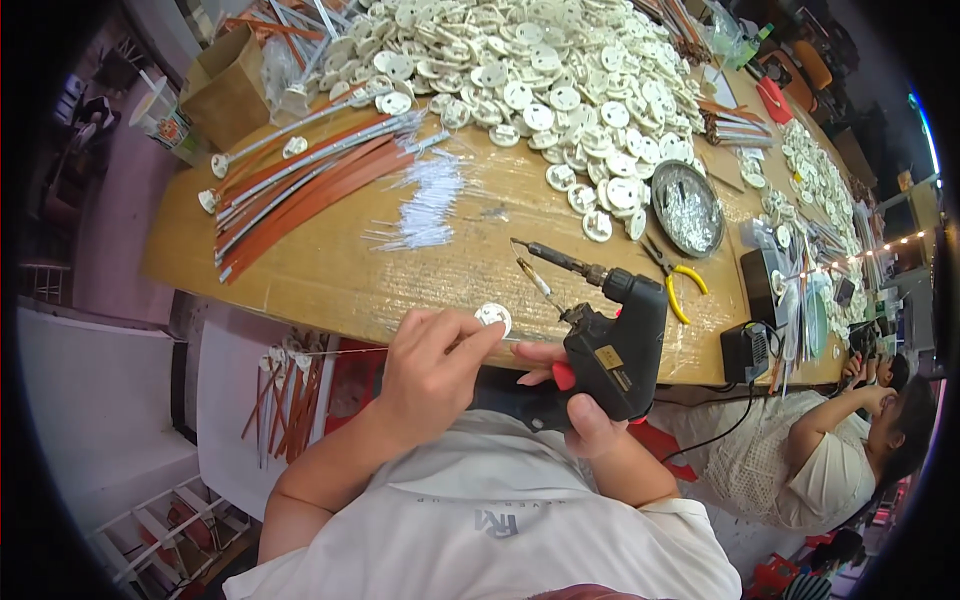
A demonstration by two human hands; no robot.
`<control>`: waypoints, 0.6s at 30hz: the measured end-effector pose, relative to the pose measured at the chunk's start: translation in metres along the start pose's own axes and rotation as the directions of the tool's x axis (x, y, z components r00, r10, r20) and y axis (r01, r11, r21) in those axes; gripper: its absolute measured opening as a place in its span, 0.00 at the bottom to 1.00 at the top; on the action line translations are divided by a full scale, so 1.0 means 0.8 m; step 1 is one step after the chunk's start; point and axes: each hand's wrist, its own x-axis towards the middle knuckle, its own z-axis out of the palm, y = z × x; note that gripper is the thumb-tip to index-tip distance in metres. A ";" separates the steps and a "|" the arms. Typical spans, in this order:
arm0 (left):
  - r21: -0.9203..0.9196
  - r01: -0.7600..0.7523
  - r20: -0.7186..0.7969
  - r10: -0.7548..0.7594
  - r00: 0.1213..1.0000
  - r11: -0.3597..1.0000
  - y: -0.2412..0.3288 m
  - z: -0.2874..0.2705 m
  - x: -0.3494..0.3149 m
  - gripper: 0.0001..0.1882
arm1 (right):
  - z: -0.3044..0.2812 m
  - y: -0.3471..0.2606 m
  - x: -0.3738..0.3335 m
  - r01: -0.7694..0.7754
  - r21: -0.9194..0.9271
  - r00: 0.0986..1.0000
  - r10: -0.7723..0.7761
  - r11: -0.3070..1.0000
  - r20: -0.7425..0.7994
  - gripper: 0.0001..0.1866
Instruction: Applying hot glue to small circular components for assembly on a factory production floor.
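Observation:
My left hand is closed in a pinch at the table's near edge, with a small round white plastic disc at its fingertips. From that hand a thin wire runs left toward more discs and strips. A black soldering gun with a red trigger is gripped in my right hand, fingers wrapped round its handle. The gun's iron tip points up and left, above the disc and apart from it. Part of the right hand is hidden behind the gun.
A big heap of white discs covers the far table. Orange and grey strips and fine pale wires lie left. A round dish and yellow-handled pliers lie right. Another person sits at the right.

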 end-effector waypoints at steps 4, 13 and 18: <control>-0.045 0.033 -0.006 -0.033 0.999 0.998 0.002 0.001 0.000 0.14 | 0.008 0.004 0.006 0.025 0.022 1.000 -0.024 0.999 -0.019 0.38; -0.109 0.068 -0.013 -0.070 0.997 0.992 -0.001 0.003 0.001 0.09 | 0.006 0.016 0.005 0.021 0.037 0.999 -0.020 0.999 -0.043 0.34; -0.092 0.045 -0.003 -0.045 0.999 0.995 -0.003 0.004 0.009 0.08 | 0.004 0.020 0.006 -0.007 0.073 0.998 0.012 0.997 -0.063 0.32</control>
